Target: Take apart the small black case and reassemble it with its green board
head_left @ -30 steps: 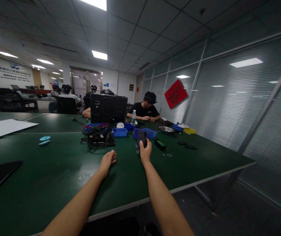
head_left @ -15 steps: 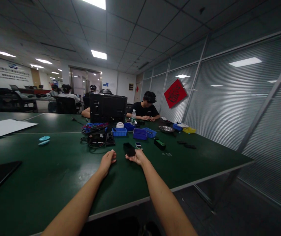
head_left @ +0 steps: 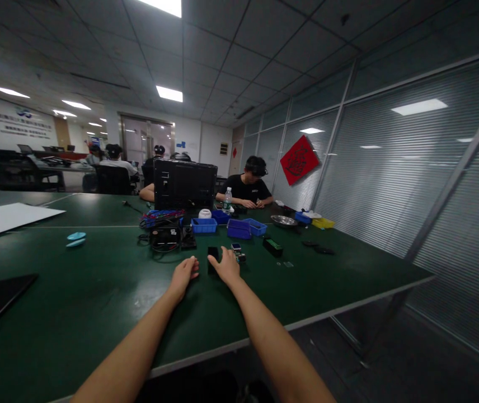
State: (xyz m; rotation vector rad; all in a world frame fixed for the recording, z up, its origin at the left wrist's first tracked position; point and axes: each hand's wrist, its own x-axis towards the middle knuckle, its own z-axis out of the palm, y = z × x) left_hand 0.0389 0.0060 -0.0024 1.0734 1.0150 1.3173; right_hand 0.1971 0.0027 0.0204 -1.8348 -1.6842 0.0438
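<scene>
On the green table (head_left: 113,319), a small black box (head_left: 211,267) stands between my two hands. My right hand (head_left: 228,268) is beside its right side with the fingers spread, and the thumb overlaps the box; whether it touches is unclear. My left hand (head_left: 184,274) rests on the tabletop left of the box, its fingers loosely bent and nothing visible in them. Just beyond my right hand lie small electronic modules (head_left: 236,247), partly covered by the fingers. Farther right sits a black case with a green board (head_left: 273,246).
Behind my hands are a black device with cables (head_left: 165,236), blue trays (head_left: 204,225), a ball (head_left: 205,214), a water bottle (head_left: 227,200) and a monitor (head_left: 186,184). A metal dish (head_left: 283,221) is at the right. A co-worker (head_left: 245,187) sits across the table.
My right hand has brought the black box left and down from above the modules, turned it, and stood it on the table; the fingers have spread. My left hand has stayed put.
</scene>
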